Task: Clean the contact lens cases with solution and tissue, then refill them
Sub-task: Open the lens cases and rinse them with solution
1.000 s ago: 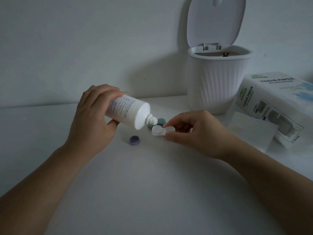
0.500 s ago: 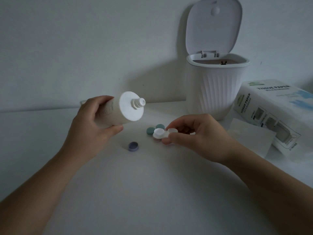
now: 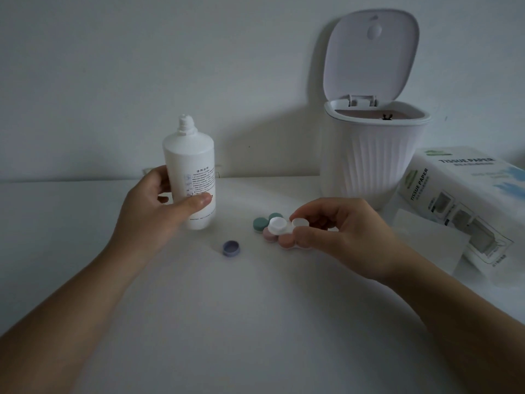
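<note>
Judged to be at the solution step: bottle (image 3: 189, 177) upright and uncapped, gripped round its lower body by the left hand (image 3: 159, 211) at 9 o'clock of the caps, base seemingly just above or on the desk (image 3: 255, 322); contact there could not be told. White case (image 3: 285, 225) pinched at its right-hand well by the right hand (image 3: 341, 231), thumb below and fingertips above, held low over the desk near centre. Both wells open, facing up; liquid inside could not be made out.

Lying loose on the desk: 2 green caps (image 3: 262, 223) at 9 to 10 o'clock of the case, touching or nearly so; a pink case (image 3: 270, 235) directly under the white one, partly hidden; a purple cap (image 3: 231, 248) apart at 8 o'clock, hollow side up.

At 3 o'clock, a flat tissue sheet (image 3: 426, 240) beside the tissue pack (image 3: 466, 200); at 1 o'clock, the bin (image 3: 372, 166) with lid up.

Next move, by judgement: either setting the bottle down to free the left hand for the tissue, or tipping the case toward the bin. Called for: keeping the case level meanwhile, since a pinch on 1 well leaves the other free to dip and spill.
</note>
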Demonstrator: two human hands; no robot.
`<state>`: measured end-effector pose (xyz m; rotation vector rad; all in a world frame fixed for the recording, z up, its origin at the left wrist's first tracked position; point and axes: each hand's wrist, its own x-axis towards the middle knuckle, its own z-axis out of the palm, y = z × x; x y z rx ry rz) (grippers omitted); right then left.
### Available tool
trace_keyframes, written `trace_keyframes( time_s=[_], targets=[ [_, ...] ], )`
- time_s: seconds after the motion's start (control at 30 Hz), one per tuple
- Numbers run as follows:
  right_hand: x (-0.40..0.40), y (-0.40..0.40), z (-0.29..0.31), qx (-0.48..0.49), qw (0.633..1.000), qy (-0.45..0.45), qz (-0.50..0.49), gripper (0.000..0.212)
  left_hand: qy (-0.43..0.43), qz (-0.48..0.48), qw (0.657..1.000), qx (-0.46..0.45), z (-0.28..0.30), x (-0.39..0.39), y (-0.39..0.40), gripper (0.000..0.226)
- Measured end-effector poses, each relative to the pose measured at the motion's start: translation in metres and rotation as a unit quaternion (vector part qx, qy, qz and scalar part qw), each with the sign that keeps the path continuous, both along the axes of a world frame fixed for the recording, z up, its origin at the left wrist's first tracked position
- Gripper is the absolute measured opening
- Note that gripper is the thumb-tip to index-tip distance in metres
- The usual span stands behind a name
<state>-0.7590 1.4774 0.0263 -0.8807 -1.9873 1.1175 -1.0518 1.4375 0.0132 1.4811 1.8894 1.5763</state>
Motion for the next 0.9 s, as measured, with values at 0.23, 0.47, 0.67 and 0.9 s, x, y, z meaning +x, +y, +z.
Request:
trace_keyframes(
  time_s=[0.23, 0.47, 0.67, 0.9],
  targets=[
    [0.001, 0.005, -0.001, 0.008, 0.999, 0.034, -0.038, 0.005, -0.025, -0.016, 0.999, -0.017, -0.004, 0.001, 0.002, 0.050],
    [0.003, 0.009, -0.004, 0.021, 0.997, 0.016, -0.078, 0.007, -0.044, -0.030, 0.998, -0.033, -0.004, 0.001, 0.002, 0.053],
    [0.004, 0.011, -0.004, 0.013, 0.995, 0.028, -0.090, 0.005, -0.020, 0.021, 0.999, 0.039, 0.002, 0.010, -0.002, 0.088],
    [0.001, 0.001, 0.003, 0.023, 0.999, 0.024, -0.019, 0.010, 0.137, -0.030, 0.964, 0.226, 0.004, 0.030, -0.021, 0.053]
  ],
)
